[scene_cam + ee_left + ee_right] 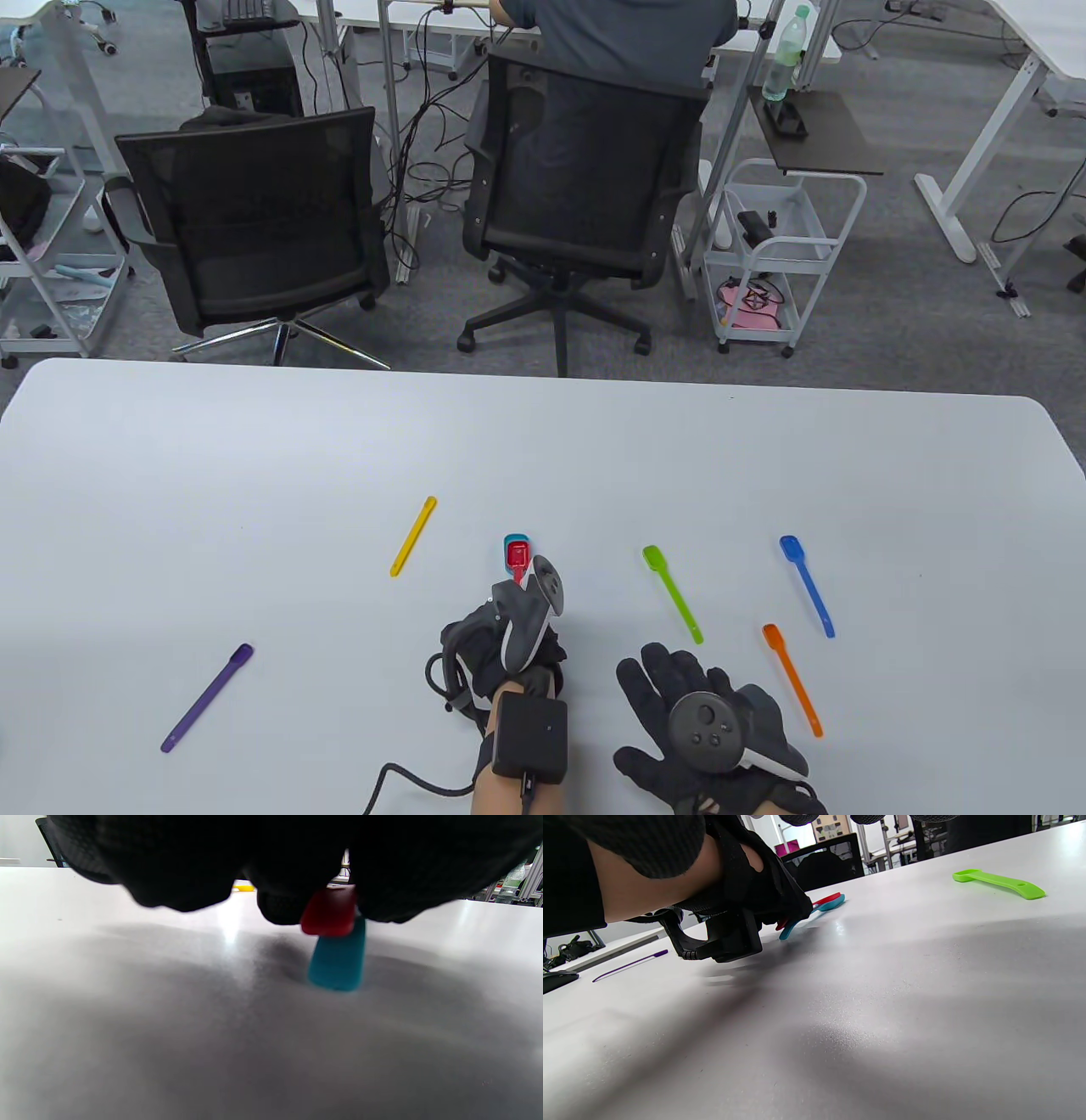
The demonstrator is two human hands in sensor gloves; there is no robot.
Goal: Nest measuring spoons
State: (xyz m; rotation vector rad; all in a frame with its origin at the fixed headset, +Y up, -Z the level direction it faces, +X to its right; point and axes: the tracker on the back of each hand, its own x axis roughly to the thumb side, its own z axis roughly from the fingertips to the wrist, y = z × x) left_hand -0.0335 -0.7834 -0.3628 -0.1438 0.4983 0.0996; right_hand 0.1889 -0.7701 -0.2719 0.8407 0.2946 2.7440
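Fingers (292, 906) of the left hand (501, 637) curl down over the handles of two spoons near the middle of the white table (254, 458): the red measuring spoon (517, 558) lies on top of the teal measuring spoon (519, 541), its bowl sitting in the teal bowl. From the left wrist view the red handle end is pressed between dark fingertips while the teal handle slopes down to the tabletop below it; whether the fingers grip both handles or only the red one is hard to tell from these angles. The right hand (704, 722) rests flat on the table near the front edge, fingers spread and holding nothing.

Five other spoons lie singly on the table. A green measuring spoon (673, 592) lies just beyond the right hand, bowl pointing away. An orange measuring spoon (792, 678) lies just right of that hand, and a blue measuring spoon (808, 586) lies farther out on the right. A yellow measuring spoon (413, 536) lies to the left of the nested pair, and a purple measuring spoon (206, 698) lies well apart toward the front left. Beyond the table stand two black office chairs (254, 212), and a person (619, 34) sits in the right-hand one.
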